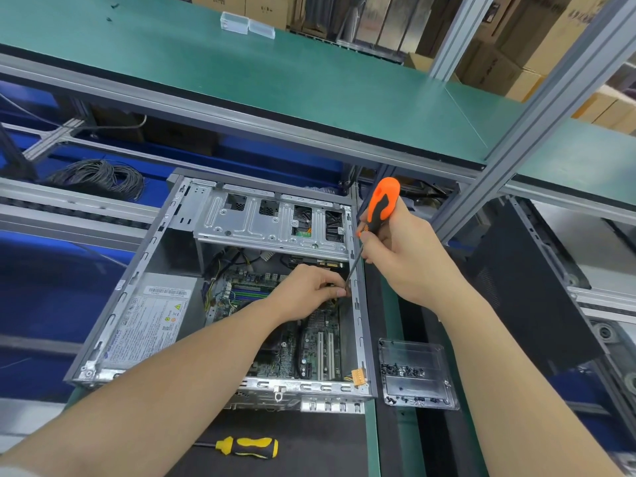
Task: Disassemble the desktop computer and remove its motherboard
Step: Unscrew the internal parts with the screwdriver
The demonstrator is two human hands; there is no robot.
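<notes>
– Down at the right wall of the case, what are your fingers doing?

– My left hand (309, 287) has thumb and forefinger closed to a narrow pinch at the tip of the orange-and-black screwdriver (380, 204), low against that wall. Whether a screw sits between them I cannot tell. My right hand (402, 256) is wrapped round its moulded handle, with the thin dark shaft slanting down from it.

– And the board?

– The green printed motherboard (320, 342) lies flat in the bottom of the grey sheet-steel computer case (359, 321), partly under my left wrist, its long card slots showing.

– How far along are you?

– Early to middle, I'd judge. The side is open, and the clear plastic tray (413, 352) just beside the case holds a scatter of small black screws (402, 371). But the silver boxed power supply (151, 321) with its paper label and the stamped bright-metal drive cage (268, 222) sit in place. So any cables, the last board screws and the lift-out are left.

– Anything else to hand?

– A yellow-and-black screwdriver (247, 447) lies on the dark mat (309, 442) nearest me.
</notes>
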